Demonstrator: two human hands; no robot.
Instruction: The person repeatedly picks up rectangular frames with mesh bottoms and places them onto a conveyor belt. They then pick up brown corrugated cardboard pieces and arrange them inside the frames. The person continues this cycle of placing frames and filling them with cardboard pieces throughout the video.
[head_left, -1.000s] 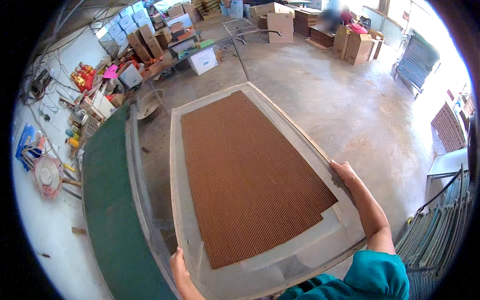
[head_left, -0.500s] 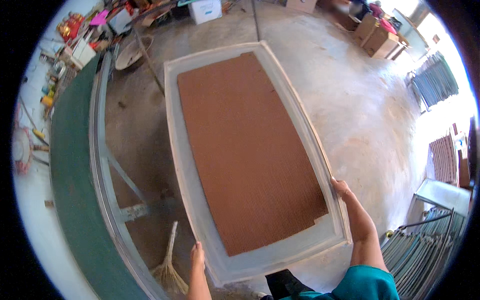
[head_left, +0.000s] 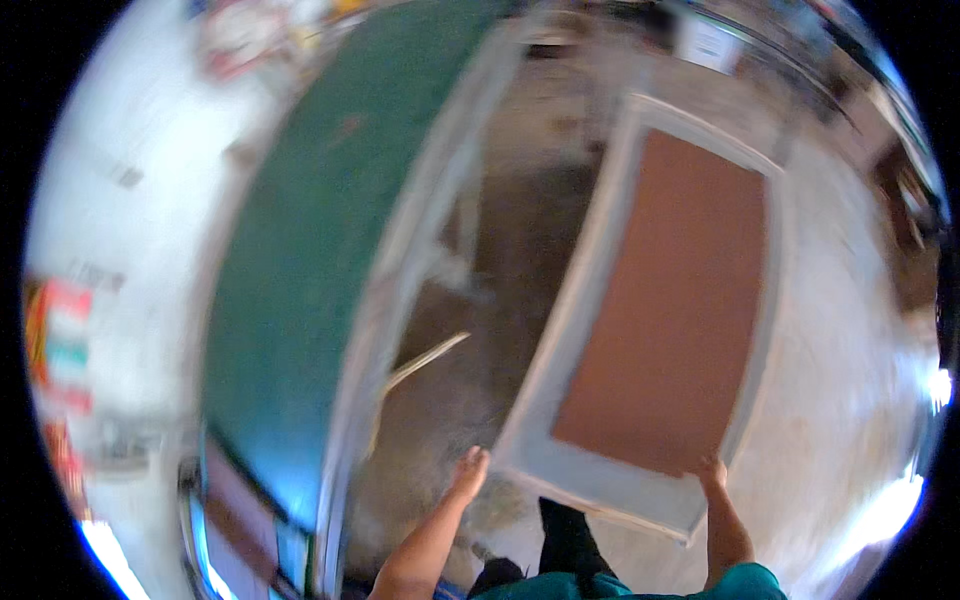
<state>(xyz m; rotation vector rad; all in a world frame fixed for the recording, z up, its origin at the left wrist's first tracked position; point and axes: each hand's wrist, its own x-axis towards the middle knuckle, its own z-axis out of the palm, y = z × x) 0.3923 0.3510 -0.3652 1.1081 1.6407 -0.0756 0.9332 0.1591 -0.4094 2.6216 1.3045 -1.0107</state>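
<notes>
A large framed screen [head_left: 620, 480] slants away in front of me. It is a pale rectangular frame with a grey-white border around a brown panel, which showed fine ribs in the earlier view. My left hand [head_left: 472, 470] is at its near left corner, fingers curled at the edge and partly hidden; blur softens the contact. On the near right side, my right hand [head_left: 712, 472] grips the frame with the thumb on top and the other fingers out of sight. My legs show below the screen's near edge.
A long green table [head_left: 300, 260] with a pale metal edge rail runs along my left. A broom's light handle [head_left: 428, 362] leans beside it over the concrete floor [head_left: 450, 420]. A white box [head_left: 708, 45] stands at the far end.
My view has swung left, so the green table fills more of the picture. The framed screen now sits further right and leans the other way. Both hands stay at its near end.
</notes>
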